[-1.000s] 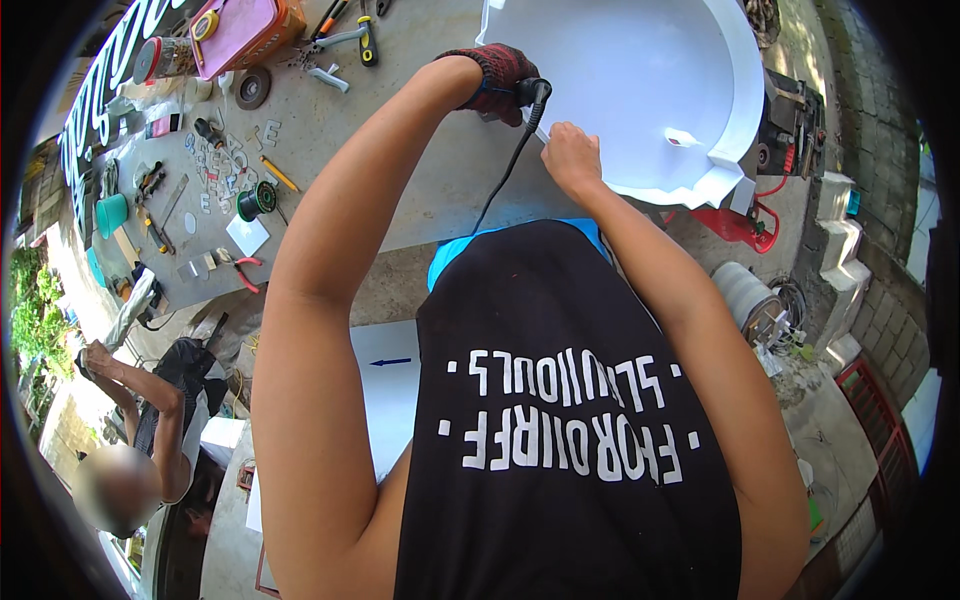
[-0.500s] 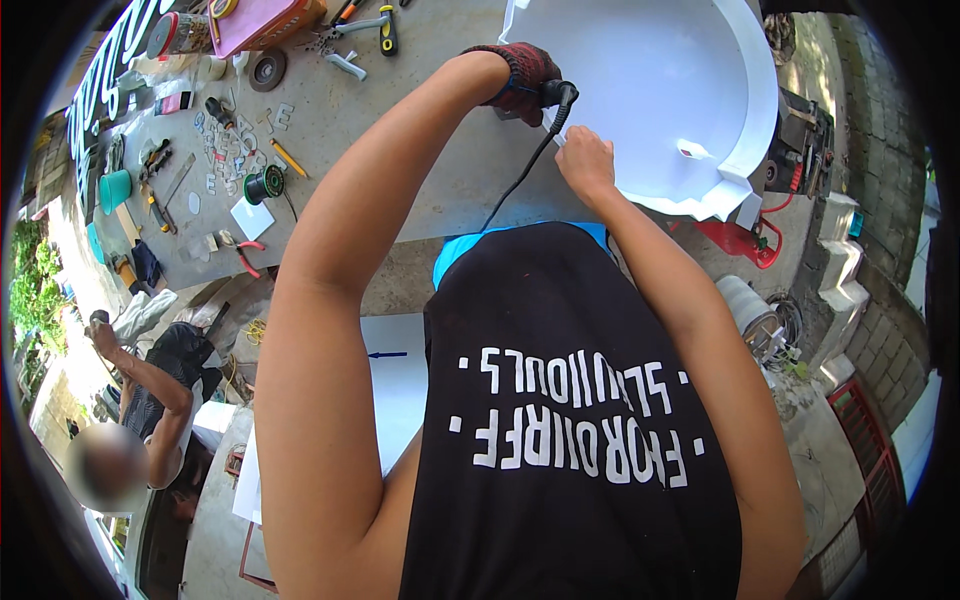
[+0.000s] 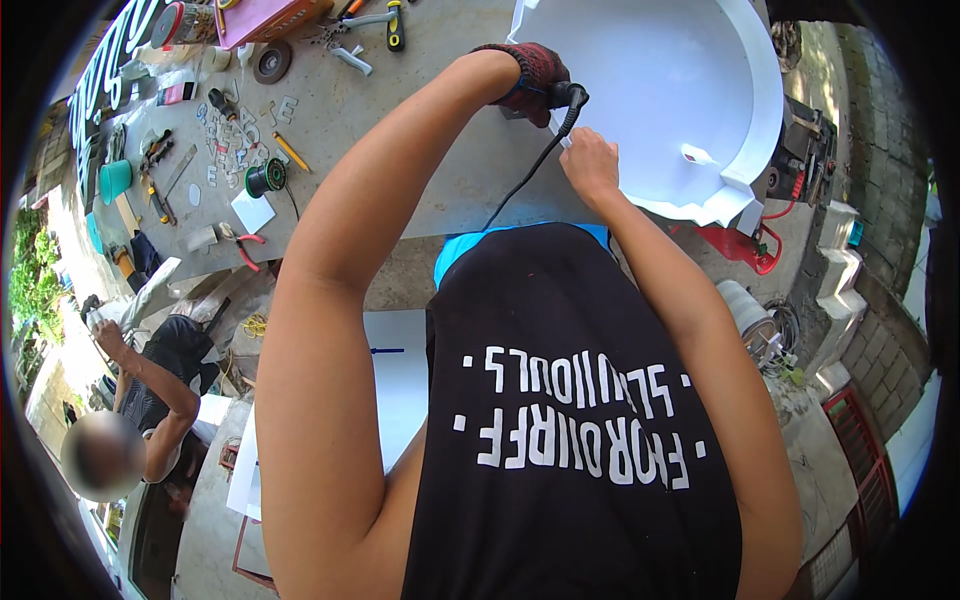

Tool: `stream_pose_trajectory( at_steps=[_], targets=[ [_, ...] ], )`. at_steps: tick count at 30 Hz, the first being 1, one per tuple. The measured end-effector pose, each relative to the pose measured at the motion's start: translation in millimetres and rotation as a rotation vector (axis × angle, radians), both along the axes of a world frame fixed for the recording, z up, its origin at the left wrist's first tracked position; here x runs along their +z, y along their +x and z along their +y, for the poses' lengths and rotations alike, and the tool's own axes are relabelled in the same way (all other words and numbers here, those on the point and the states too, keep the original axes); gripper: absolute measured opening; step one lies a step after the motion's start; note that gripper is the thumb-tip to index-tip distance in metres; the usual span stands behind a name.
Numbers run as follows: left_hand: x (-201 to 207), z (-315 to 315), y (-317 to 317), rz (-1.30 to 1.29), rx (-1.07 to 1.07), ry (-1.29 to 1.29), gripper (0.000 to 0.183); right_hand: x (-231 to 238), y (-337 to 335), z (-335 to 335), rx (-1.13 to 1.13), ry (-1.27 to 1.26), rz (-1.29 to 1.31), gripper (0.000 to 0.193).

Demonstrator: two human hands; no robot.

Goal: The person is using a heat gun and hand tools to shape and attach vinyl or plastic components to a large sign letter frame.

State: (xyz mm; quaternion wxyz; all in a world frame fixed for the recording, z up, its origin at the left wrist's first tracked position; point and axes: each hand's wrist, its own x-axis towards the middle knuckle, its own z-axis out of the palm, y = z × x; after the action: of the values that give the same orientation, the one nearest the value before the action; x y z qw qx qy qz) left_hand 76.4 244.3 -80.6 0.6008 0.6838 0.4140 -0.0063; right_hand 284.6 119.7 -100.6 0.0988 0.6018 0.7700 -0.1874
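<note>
Red-and-black-gloved, gripping a black tool (image 3: 566, 96) with the left hand (image 3: 532, 84), hiding its working end behind the glove. Trailing a black cord (image 3: 522, 182) from that hand, down between the forearms. Curling the bare right hand (image 3: 592, 162) just below and to the right of the glove, folding its fingers at the near left edge of a white tray-shaped piece (image 3: 650, 60); giving no way to tell whether pinching that edge or only resting on it, with the fingertips out of sight. Spreading the white piece above and to the right of both hands, over a grey table (image 3: 450, 190). Wearing a black shirt (image 3: 560, 320) below the hands.

Showing on the table, out to the left of the gloved hand, a yellow-and-black-handled tool (image 3: 396, 28), a yellow stick (image 3: 291, 152), a green spool (image 3: 265, 178) and a white card (image 3: 253, 212) near it. Showing also loose cut-out letters (image 3: 235, 140) and a dark disc (image 3: 272, 62) above them. Including, far below and left of both hands, another person (image 3: 178, 400), bending one arm up near some green plants (image 3: 38, 270).
</note>
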Motion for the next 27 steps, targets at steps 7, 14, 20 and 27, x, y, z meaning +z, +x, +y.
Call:
stream_pose_trajectory(
  at_steps=[7, 14, 20, 27],
  targets=[
    [3.5, -0.3, -1.4, -0.017, -0.075, 0.101, 0.022, -3.4, 2.1, -2.0, 0.01, 0.042, 0.013, 0.009],
    [12.0, -0.9, -1.4, 0.025, -0.074, 0.092, 0.022, -7.9, 3.3, -2.7, 0.03, 0.069, 0.01, 0.007],
    [13.5, -2.1, -5.0, 0.074, -0.053, -0.047, 0.02, -6.5, 0.1, -1.8, 0.051, 0.079, 0.028, 0.006],
    [13.9, 0.1, -2.2, 0.055, -0.091, -0.053, 0.019, -5.6, 2.3, -2.3, 0.026, 0.078, 0.007, 0.006]
  ],
)
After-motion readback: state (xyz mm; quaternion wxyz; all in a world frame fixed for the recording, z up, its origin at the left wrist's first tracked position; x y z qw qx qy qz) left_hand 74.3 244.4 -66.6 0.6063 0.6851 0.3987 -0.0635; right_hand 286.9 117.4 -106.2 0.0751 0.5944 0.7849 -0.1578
